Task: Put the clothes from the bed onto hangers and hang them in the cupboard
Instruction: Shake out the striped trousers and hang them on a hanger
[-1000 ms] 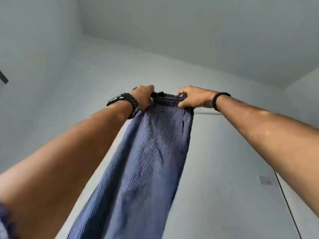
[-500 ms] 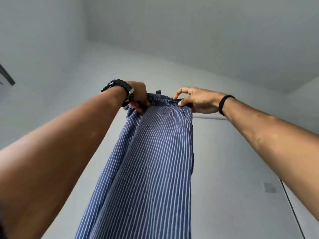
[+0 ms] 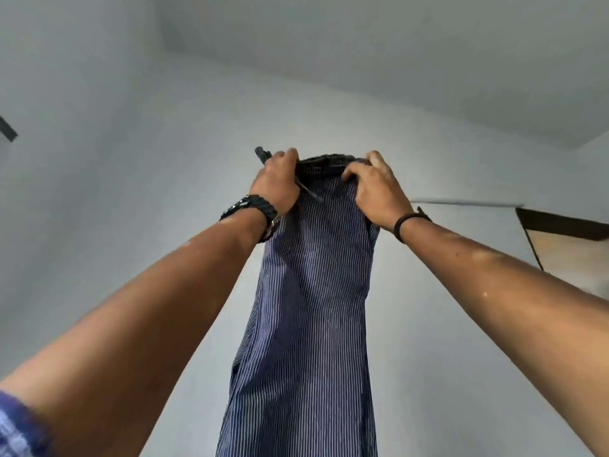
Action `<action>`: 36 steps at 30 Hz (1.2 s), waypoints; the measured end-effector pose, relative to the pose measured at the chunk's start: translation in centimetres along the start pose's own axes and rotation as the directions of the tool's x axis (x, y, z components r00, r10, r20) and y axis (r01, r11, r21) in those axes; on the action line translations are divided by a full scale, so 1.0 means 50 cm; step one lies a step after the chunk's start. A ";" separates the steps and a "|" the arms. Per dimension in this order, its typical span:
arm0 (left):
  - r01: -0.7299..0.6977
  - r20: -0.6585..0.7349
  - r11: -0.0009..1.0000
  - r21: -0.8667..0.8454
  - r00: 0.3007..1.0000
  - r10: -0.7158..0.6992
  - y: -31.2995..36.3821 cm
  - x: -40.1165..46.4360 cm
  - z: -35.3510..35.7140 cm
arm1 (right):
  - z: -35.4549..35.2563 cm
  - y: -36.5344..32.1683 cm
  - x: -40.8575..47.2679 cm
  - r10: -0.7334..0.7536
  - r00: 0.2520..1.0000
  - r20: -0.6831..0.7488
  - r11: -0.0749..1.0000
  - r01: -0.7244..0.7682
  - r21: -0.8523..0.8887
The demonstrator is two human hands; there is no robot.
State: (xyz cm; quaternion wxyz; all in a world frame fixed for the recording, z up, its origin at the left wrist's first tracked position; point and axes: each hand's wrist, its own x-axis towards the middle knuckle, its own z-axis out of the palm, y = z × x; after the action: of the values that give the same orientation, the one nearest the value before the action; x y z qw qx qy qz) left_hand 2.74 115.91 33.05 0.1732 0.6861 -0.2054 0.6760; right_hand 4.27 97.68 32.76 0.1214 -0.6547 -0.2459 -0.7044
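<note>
While both arms reach up overhead, the left hand and the right hand each have their fingers curled round the top edge of a blue, white-pinstriped cotton garment, which looks like trousers held by the waistband. Between the two grips the dark waistband bunches into a short ridge; below them the cloth hangs straight down in one long panel and runs out of view at the bottom. A dark bit of strap or loop sticks out just beyond the left grip — whether it belongs to a hanger I cannot tell.

No hanger is plainly visible, so my guess is that the step in hand is straightening the garment before it goes on one. To do that well, draw the two grips apart until the bunched ridge between them lies flat, keep both at the same height so the stripes fall plumb, and hold firm — a slack grip on one side would let the cloth slide down.

Beyond the right grip, a brown wooden panel shows against the pale wall, perhaps the cupboard.
</note>
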 end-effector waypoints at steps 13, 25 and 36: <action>0.325 0.919 0.931 0.167 0.292 -0.267 -0.040 -0.304 -0.101 | -0.064 -0.120 -0.319 0.010 0.408 0.913 0.875 -0.445 0.189; 0.146 0.988 0.979 0.139 -0.085 -0.127 -0.032 -0.958 -0.380 | -0.153 -0.428 -0.898 -0.452 -0.196 0.870 0.550 -0.829 0.099; 0.558 0.837 0.761 0.332 -0.547 0.036 -0.002 -1.347 -0.567 | -0.251 -0.670 -1.206 -0.592 -0.572 0.568 0.564 -0.797 -0.216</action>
State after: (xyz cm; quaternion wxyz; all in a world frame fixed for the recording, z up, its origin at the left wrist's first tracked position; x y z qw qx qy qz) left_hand -21.60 133.79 -33.48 0.2291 0.8923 -0.1523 -0.3580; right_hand -16.24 110.71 -33.02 0.2448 -0.7560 -0.2929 0.5318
